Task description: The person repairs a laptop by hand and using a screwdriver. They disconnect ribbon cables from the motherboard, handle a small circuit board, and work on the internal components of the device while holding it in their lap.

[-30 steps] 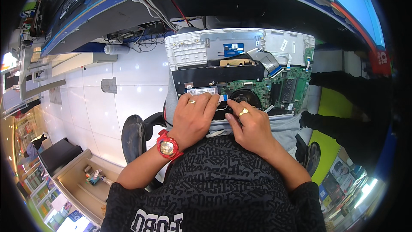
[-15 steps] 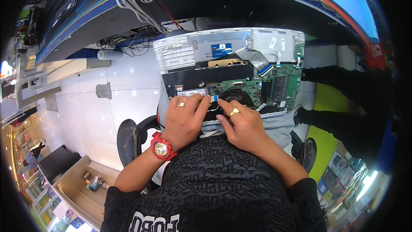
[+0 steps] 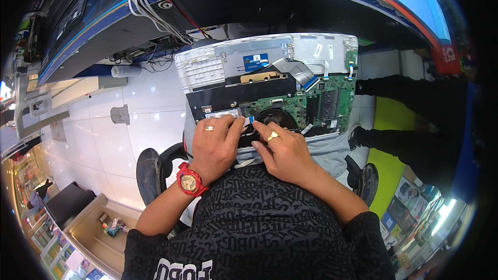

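The left hand's (image 3: 213, 144) fingertips are at a white ribbon cable with a blue end (image 3: 250, 120), though whether that grip is closed on it I cannot tell; the right hand's (image 3: 284, 154) grip is parted, index fingertip at or just beside the blue end, thumb apart; a skewed pull could crease the ribbon; it lies in the near part of the opened laptop base (image 3: 207, 98), left of the black fan (image 3: 277, 118), where a slipping finger could knock the blades; the base rests on the lap (image 3: 329, 148), so a shifting knee could tilt everything; farther out, a loose grey ribbon (image 3: 301, 72) could snag.
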`<state>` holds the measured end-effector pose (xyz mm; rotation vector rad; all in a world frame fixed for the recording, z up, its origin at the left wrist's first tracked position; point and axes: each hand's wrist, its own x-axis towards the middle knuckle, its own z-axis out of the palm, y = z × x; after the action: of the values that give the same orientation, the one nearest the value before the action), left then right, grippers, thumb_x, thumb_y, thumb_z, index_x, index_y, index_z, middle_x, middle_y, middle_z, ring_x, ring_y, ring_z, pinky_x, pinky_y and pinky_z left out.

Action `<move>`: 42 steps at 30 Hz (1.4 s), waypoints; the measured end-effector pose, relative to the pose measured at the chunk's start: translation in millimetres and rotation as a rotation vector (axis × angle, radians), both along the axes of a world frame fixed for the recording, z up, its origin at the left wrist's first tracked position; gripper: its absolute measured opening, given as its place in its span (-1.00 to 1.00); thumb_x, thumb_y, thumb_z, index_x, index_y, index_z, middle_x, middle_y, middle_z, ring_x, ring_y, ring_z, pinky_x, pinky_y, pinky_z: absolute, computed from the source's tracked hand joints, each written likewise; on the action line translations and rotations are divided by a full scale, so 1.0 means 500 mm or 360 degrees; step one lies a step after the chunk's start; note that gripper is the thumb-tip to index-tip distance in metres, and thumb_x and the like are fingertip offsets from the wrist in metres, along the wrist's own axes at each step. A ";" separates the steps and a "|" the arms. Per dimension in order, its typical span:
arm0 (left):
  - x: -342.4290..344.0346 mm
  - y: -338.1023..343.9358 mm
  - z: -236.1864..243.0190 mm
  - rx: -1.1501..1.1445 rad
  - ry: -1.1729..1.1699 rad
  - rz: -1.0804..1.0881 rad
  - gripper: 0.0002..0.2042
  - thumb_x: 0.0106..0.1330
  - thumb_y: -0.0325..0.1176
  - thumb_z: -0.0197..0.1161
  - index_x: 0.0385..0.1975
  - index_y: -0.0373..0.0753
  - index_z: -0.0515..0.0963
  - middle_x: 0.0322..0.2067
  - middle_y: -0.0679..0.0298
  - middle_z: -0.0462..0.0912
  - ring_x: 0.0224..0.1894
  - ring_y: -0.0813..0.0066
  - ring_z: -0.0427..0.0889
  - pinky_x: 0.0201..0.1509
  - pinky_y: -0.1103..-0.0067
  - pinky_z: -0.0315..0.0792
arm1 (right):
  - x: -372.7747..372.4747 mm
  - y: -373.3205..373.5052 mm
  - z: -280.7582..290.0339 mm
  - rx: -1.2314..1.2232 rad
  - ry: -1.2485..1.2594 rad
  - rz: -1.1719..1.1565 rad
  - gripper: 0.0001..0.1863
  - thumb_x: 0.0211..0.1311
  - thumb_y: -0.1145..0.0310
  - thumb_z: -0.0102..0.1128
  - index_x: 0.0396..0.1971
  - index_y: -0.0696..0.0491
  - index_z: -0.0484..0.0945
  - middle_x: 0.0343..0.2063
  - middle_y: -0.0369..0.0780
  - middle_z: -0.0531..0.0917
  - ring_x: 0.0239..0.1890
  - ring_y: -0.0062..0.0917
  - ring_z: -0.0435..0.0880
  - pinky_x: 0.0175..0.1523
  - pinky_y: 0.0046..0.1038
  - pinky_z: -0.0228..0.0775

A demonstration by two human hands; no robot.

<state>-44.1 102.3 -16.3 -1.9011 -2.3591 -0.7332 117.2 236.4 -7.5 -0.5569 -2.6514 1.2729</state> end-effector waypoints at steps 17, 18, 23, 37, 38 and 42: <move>-0.001 0.005 -0.004 0.0018 -0.0005 -0.0002 -0.74 0.21 -0.44 0.44 -0.08 -0.23 0.68 -0.22 0.29 0.66 -0.23 0.33 0.63 -0.16 0.37 0.42 | 0.003 -0.014 0.015 -0.0540 -0.0072 -0.0102 -0.41 0.34 0.39 0.35 0.30 0.31 0.46 -0.23 -0.07 0.70 -0.24 -0.13 0.74 -0.15 -0.20 0.56; -0.001 0.005 -0.004 0.0020 -0.0013 -0.0002 -0.74 0.21 -0.44 0.44 -0.09 -0.23 0.68 -0.22 0.29 0.66 -0.23 0.32 0.63 -0.16 0.37 0.42 | 0.003 -0.014 0.015 -0.0579 -0.0078 -0.0112 -0.40 0.34 0.38 0.35 0.31 0.31 0.45 -0.23 -0.07 0.69 -0.26 -0.15 0.73 -0.16 -0.22 0.56; 0.001 0.007 -0.004 0.0039 -0.0065 -0.0001 -0.73 0.20 -0.47 0.45 -0.10 -0.24 0.67 -0.23 0.27 0.66 -0.23 0.31 0.63 -0.15 0.37 0.42 | 0.000 -0.012 0.022 -0.0744 -0.0183 -0.0137 -0.37 0.35 0.38 0.36 0.36 0.30 0.43 -0.23 -0.12 0.69 -0.38 -0.37 0.67 -0.21 -0.36 0.53; 0.000 0.006 -0.004 0.0052 -0.0088 0.0013 -0.73 0.19 -0.49 0.44 -0.10 -0.25 0.67 -0.24 0.27 0.66 -0.24 0.29 0.63 -0.14 0.36 0.43 | 0.002 -0.013 0.001 -0.0836 -0.0106 -0.0147 -0.37 0.34 0.47 0.39 0.39 0.22 0.44 -0.25 -0.22 0.68 -0.40 -0.60 0.57 -0.26 -0.52 0.46; -0.001 0.006 -0.003 0.0043 -0.0089 0.0006 -0.73 0.19 -0.49 0.44 -0.10 -0.25 0.67 -0.24 0.27 0.66 -0.24 0.29 0.63 -0.14 0.36 0.43 | 0.001 -0.013 0.001 -0.0811 -0.0097 -0.0137 -0.37 0.34 0.46 0.39 0.39 0.23 0.44 -0.25 -0.21 0.68 -0.40 -0.59 0.59 -0.26 -0.50 0.47; -0.001 0.006 -0.003 0.0017 -0.0088 0.0001 -0.72 0.19 -0.48 0.44 -0.08 -0.24 0.67 -0.23 0.27 0.65 -0.20 0.28 0.63 -0.13 0.36 0.42 | -0.002 -0.014 0.010 -0.0656 -0.0057 -0.0102 -0.39 0.33 0.45 0.38 0.36 0.22 0.47 -0.25 -0.15 0.69 -0.40 -0.45 0.65 -0.25 -0.41 0.52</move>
<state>-44.4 105.1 -17.7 -1.9003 -2.3822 -0.8068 116.2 229.3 -2.7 -0.7145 -2.3787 1.8162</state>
